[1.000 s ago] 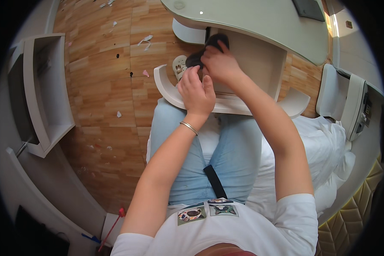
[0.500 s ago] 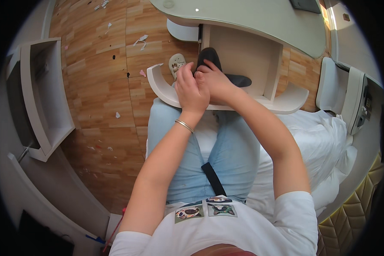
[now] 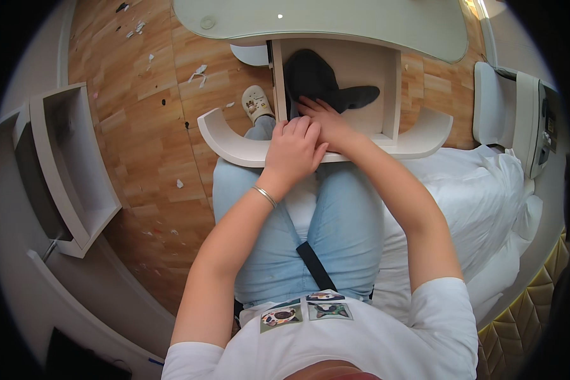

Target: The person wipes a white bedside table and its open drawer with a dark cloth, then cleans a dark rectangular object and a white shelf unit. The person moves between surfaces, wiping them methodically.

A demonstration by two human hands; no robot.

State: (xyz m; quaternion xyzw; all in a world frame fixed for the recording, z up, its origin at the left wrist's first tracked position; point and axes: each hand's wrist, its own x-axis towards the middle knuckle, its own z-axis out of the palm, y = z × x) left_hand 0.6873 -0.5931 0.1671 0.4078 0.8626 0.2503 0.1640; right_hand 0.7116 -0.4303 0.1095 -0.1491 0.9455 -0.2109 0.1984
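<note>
An open drawer (image 3: 398,95) of a white desk stands out over my lap. Inside, on its left side, lies a dark grey soft thing (image 3: 313,75) shaped like a cap, with a flat brim-like part pointing right. My right hand (image 3: 329,123) reaches over the drawer front (image 3: 386,149), fingers stretched out, the tips touching the near edge of the dark thing. My left hand (image 3: 294,149) rests on the top edge of the drawer front, beside the right hand, its fingers lying over the edge and holding nothing.
The desk's pale top (image 3: 335,22) overhangs the drawer. My foot in a cream clog (image 3: 256,102) is left of the drawer. White bedding (image 3: 453,196) lies at the right, a white shelf unit (image 3: 85,171) at the left. Paper scraps (image 3: 199,75) litter the wooden floor.
My hands, close together over the drawer's left side before, have moved apart a little. The left has come back onto the drawer front. The dark thing now lies more spread out.
</note>
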